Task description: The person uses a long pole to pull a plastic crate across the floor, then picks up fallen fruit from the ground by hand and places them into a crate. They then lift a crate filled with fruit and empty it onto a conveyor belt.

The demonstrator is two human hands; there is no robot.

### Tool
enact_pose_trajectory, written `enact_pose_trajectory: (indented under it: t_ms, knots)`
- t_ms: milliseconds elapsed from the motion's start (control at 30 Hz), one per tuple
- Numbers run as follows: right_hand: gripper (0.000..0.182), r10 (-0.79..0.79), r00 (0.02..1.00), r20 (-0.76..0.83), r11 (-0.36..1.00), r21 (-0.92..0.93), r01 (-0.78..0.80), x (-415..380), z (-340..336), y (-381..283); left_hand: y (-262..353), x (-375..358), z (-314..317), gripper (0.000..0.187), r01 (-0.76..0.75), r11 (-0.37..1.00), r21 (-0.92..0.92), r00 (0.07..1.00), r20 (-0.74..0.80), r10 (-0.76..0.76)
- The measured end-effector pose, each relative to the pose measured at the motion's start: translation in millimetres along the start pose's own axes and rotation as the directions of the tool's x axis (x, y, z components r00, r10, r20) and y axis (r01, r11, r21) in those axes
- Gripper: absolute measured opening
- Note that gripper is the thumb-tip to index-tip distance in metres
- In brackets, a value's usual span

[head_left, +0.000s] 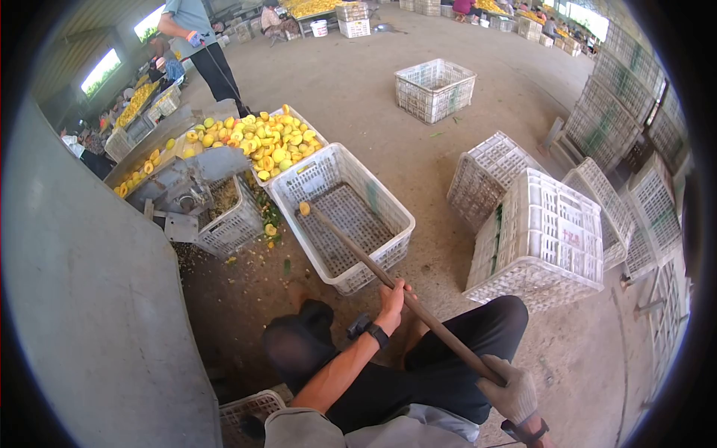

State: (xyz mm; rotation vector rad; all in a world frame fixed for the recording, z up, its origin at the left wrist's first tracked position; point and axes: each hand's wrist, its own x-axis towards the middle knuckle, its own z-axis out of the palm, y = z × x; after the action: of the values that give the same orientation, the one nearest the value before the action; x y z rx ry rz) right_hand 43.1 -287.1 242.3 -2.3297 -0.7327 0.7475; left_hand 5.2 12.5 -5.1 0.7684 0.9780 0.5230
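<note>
A long wooden pole runs slantwise from my lap into a white plastic crate. My left hand, bare and with a dark band at the wrist, is wrapped round its middle. Close to the near end, my right hand grips it in a pale knit glove. At the pole's far tip, inside the crate, a yellow peach half shows; whether it is fixed to the tip I cannot tell. Just beyond the crate's far left corner, halved yellow peaches fill another crate.
A metal machine chute carries peaches at left, above a crate of scraps. A grey panel borders my left. Upturned crates stand at right, with stacks behind. One crate sits farther off. A person stands beyond the chute.
</note>
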Motion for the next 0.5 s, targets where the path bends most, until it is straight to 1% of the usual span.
enact_pose_trajectory:
  t_ms: [67,167,200,300,400,500]
  knots:
    - [0.048,0.032,0.998,0.055,0.999,0.029,-0.034,8.2,-0.6,-7.7,2.3,6.3,-0.2,0.017,-0.011,0.999,-0.043,1.000,-0.013,0.010]
    - [0.048,-0.062,0.998,0.032,0.997,0.050,0.060,14.7,4.7,-13.8,14.8,1.4,5.2,0.017,-0.018,0.998,-0.052,0.999,-0.030,0.017]
    - [0.048,-0.070,0.997,0.036,0.996,0.052,0.068,18.1,6.2,-16.8,19.4,-3.7,7.5,0.017,-0.017,0.999,-0.046,0.999,-0.037,0.015]
    - [0.049,-0.110,0.993,0.046,0.993,0.044,0.108,32.1,10.7,-24.4,31.1,-15.5,14.0,0.017,0.035,0.999,-0.030,0.999,-0.025,-0.036]
    - [0.048,-0.191,0.981,0.045,0.982,0.026,0.190,51.5,16.9,-34.0,41.1,-25.4,17.4,0.020,0.055,0.998,-0.011,0.997,0.055,-0.054]
    - [0.047,-0.252,0.966,0.054,0.968,0.028,0.250,74.4,23.4,-51.2,52.1,-32.3,24.2,0.023,0.091,0.994,-0.068,0.994,0.071,-0.086]
